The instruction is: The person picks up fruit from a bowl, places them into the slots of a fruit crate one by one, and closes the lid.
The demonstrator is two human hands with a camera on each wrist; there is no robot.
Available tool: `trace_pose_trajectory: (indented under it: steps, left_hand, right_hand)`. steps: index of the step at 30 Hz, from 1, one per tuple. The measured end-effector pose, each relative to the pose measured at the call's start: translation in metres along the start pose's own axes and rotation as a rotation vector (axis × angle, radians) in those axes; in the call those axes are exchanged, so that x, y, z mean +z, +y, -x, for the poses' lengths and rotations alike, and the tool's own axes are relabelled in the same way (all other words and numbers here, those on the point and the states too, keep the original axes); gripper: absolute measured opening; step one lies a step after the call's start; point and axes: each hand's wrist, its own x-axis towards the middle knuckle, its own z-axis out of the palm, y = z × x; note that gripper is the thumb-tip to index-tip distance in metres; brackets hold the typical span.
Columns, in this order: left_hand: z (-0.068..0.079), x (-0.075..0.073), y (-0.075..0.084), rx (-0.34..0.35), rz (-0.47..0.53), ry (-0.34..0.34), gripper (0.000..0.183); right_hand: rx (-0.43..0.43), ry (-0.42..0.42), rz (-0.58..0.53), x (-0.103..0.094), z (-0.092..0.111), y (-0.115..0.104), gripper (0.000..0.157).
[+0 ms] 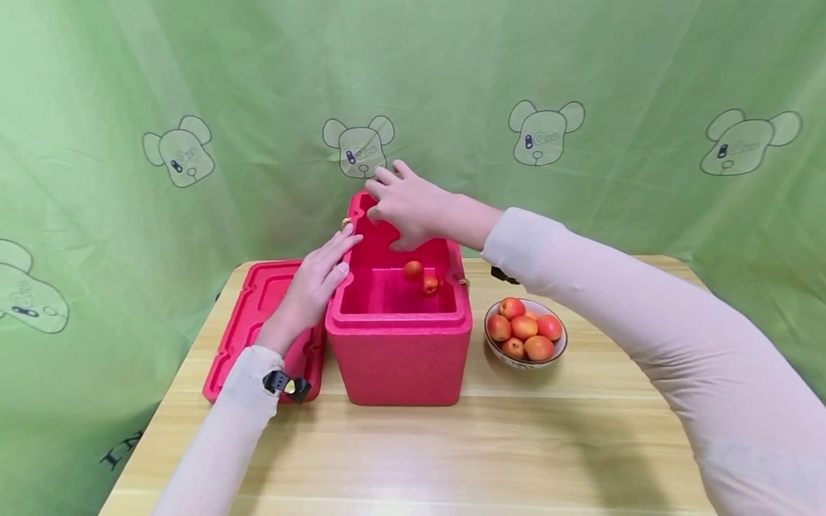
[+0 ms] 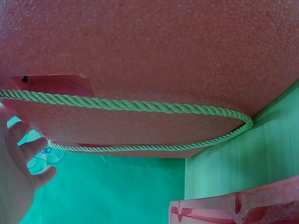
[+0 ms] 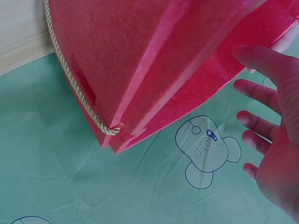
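Observation:
A red foam box (image 1: 399, 368) with a rope handle (image 2: 140, 106) stands on the table with its top uncovered. My left hand (image 1: 314, 280) rests on its left rim, fingers extended along the edge. Over the back part of the opening is my right hand (image 1: 411, 205), fingers spread and holding nothing. In the right wrist view, that hand's thumb (image 3: 254, 56) overlaps the inner wall of the box. Two small red-orange apples (image 1: 431, 285) show inside the box, toward its right side.
Right of the box, a patterned bowl (image 1: 519, 363) holds several red-yellow apples (image 1: 524, 327). The red lid (image 1: 251, 324) lies flat to the left, beneath my left forearm. A green curtain (image 1: 447, 74) with printed bear heads hangs behind the wooden table (image 1: 529, 451).

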Motion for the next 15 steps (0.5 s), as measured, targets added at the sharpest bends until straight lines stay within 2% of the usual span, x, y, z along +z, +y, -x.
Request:
trace_pose_trajectory:
  steps: [8, 15]
  left_hand:
    - [0.001, 0.000, -0.001, 0.010, 0.006, 0.008, 0.056]
    - [0.000, 0.001, -0.001, 0.008, 0.027, 0.007, 0.057]
  right_hand:
    - [0.031, 0.020, -0.006, 0.000, 0.008, 0.006, 0.052]
    - [0.052, 0.084, -0.039, 0.006, 0.024, 0.015, 0.052]
